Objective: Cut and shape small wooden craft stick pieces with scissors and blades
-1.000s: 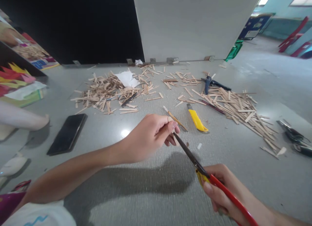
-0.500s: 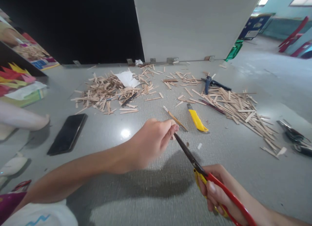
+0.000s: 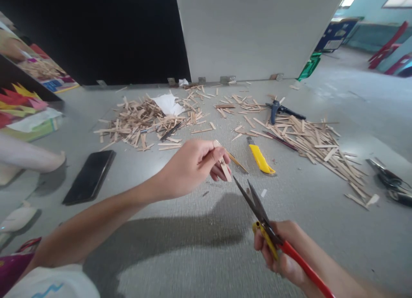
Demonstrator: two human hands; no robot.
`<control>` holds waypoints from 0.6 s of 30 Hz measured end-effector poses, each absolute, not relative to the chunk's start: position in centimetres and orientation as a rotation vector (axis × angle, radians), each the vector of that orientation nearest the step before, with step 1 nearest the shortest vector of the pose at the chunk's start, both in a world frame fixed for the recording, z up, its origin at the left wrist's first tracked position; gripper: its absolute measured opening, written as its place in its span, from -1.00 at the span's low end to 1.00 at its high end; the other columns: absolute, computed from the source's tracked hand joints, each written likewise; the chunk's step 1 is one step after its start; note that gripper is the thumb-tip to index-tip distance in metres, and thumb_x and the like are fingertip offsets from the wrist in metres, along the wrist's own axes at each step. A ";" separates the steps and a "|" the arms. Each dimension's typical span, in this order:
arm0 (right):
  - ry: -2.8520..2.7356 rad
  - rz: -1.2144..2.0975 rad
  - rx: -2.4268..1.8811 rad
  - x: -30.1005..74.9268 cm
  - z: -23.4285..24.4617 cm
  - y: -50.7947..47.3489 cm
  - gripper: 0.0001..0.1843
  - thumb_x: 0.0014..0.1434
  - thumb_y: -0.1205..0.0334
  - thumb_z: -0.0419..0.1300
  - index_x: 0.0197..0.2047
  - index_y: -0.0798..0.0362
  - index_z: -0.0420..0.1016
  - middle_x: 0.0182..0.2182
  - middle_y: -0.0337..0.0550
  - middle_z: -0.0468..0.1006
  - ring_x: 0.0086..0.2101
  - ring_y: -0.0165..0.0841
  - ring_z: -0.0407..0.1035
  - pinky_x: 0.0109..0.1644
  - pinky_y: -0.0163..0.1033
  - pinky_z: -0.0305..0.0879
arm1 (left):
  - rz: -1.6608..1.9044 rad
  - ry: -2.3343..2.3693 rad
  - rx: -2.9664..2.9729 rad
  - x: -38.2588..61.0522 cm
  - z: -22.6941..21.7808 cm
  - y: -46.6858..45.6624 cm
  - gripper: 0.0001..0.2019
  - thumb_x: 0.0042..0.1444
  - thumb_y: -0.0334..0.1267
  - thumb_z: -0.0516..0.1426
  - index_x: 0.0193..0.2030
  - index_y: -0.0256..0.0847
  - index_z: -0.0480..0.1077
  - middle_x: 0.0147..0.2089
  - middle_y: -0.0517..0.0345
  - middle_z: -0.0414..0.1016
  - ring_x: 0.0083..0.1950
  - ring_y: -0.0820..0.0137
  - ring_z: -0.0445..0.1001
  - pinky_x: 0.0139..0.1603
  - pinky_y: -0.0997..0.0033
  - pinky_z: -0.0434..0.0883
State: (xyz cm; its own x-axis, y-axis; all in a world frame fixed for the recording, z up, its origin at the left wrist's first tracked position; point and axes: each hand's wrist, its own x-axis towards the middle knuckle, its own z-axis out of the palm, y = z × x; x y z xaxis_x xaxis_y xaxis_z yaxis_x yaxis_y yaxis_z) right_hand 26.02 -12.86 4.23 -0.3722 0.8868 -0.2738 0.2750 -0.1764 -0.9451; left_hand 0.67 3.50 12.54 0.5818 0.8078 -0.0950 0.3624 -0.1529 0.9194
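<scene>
Between the thumb and fingers of my left hand (image 3: 196,165) is a short flat wooden stick (image 3: 225,169), its free end pointing down and right. My right hand (image 3: 286,251) grips a pair of scissors (image 3: 262,216) with one red and one yellow handle. The blades are parted, and their tips lie just right of the stick, apart from it. Behind my left hand a thin brush-like tool (image 3: 237,162) rests on the table, partly hidden by the fingers. A yellow box cutter (image 3: 260,158) lies to its right.
Heaps of cut wooden sticks lie at the left (image 3: 135,122) and right (image 3: 322,139). Dark blue clippers (image 3: 280,110) sit on the right heap. A phone (image 3: 90,176) is at left, black-handled scissors (image 3: 388,176) at far right. An upright panel (image 3: 257,36) stands behind.
My left hand has moved up and slightly left, away from the scissors, and the stick now shows. The scissor blades have opened, and my right hand has lowered slightly.
</scene>
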 end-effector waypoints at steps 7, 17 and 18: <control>-1.661 1.561 -1.358 25.7 5.1 -12.6 -0.32 0.37 -0.46 0.13 -0.26 0.05 0.51 -0.47 -0.22 0.34 -0.54 -0.42 0.16 -0.53 -0.33 0.23 | 0.406 0.826 1.654 1.2 12.8 1.9 -0.66 0.57 -0.24 0.01 -0.22 -0.24 0.51 -0.35 0.06 0.74 -0.30 0.36 0.73 -0.24 0.46 0.62; -1.409 1.584 -1.611 25.5 6.3 -13.7 -0.24 0.19 -0.58 0.24 -0.21 0.06 0.58 -0.33 -0.10 0.44 -0.52 -0.42 0.23 -0.49 -0.26 0.41 | 0.431 0.854 1.655 1.2 12.8 1.5 -0.65 0.56 -0.16 0.03 -0.15 -0.27 0.57 -0.33 0.04 0.76 -0.31 0.38 0.71 -0.24 0.45 0.61; -1.404 1.580 -1.629 25.4 6.4 -13.7 -0.23 0.19 -0.59 0.23 -0.22 0.06 0.57 -0.33 -0.11 0.43 -0.53 -0.42 0.23 -0.49 -0.25 0.41 | 0.442 0.855 1.663 1.2 12.7 1.5 -0.64 0.56 -0.16 0.03 -0.15 -0.27 0.57 -0.33 0.04 0.76 -0.32 0.38 0.70 -0.24 0.44 0.61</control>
